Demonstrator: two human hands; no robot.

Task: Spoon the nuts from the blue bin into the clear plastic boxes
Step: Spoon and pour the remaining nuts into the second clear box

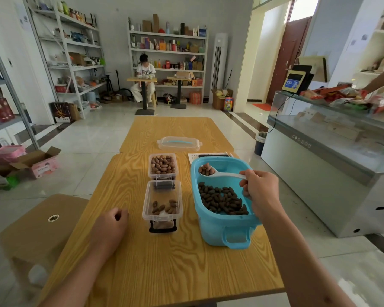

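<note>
The right hand [261, 191] grips a white spoon [217, 172] loaded with nuts above the blue bin [222, 227] at 3 o'clock. The left hand [112, 220], loosely curled, rests on the table [164, 262] at 9 o'clock — holding nothing. At centre, the near clear box [163, 202] holds few nuts; the far box [163, 166] is full.

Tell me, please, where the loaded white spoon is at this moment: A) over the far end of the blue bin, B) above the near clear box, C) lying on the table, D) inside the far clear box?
A: the right hand holds the white spoon with a few nuts in its bowl over the far end of the blue bin, not over either clear box.
</note>
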